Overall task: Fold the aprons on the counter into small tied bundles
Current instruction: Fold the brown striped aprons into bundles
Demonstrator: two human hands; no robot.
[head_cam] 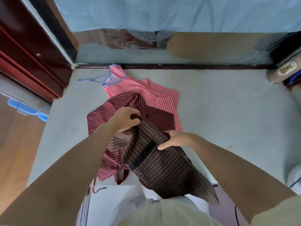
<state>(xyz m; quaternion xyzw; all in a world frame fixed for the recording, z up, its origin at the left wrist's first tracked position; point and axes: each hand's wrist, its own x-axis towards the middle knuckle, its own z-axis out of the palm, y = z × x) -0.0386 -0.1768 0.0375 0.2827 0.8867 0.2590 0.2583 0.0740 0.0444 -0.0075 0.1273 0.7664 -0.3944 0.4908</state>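
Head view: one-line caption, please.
Left hand and right hand grip the brown striped apron over a red striped apron and a checked apron on the counter.

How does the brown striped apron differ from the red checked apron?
The brown striped apron has thin pale stripes; the red checked apron has small checks and blue-striped trim. The brown one is gripped by the left hand and right hand and hangs over the front edge of the counter; the checked one lies untouched farther back, partly under a maroon striped apron. Neither is bundled yet.
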